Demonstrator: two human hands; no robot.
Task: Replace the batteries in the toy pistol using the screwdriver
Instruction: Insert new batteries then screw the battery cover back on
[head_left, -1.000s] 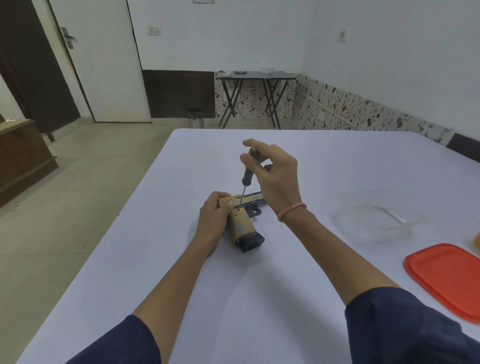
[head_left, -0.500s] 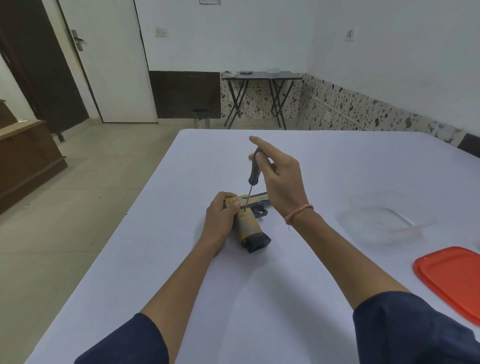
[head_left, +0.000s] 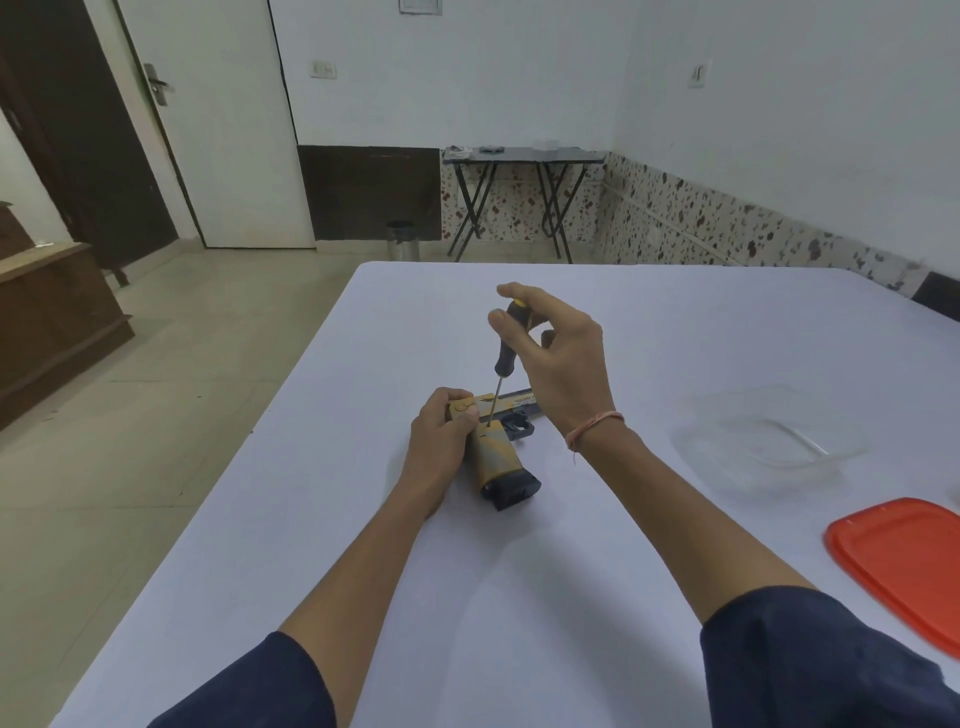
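Observation:
An orange and black toy pistol (head_left: 497, 457) lies on its side on the white table (head_left: 519, 597), its grip pointing toward me. My left hand (head_left: 441, 441) clasps its rear end and presses it down. My right hand (head_left: 558, 358) holds a black-handled screwdriver (head_left: 506, 348) upright by the top of its handle, fingers partly spread. The thin shaft runs down and its tip rests on the top of the pistol's grip. The barrel end is partly hidden behind my right wrist.
A clear plastic container (head_left: 769, 441) sits on the table to the right, with a red lid (head_left: 904, 561) nearer the right edge. The table's left edge drops to the tiled floor. A folding table (head_left: 519, 156) and a small metal bin (head_left: 402, 240) stand by the far wall.
My right fingers have shifted around the screwdriver handle, consistent with turning it. The tip stays on the same spot of the pistol, and my left hand keeps its grip.

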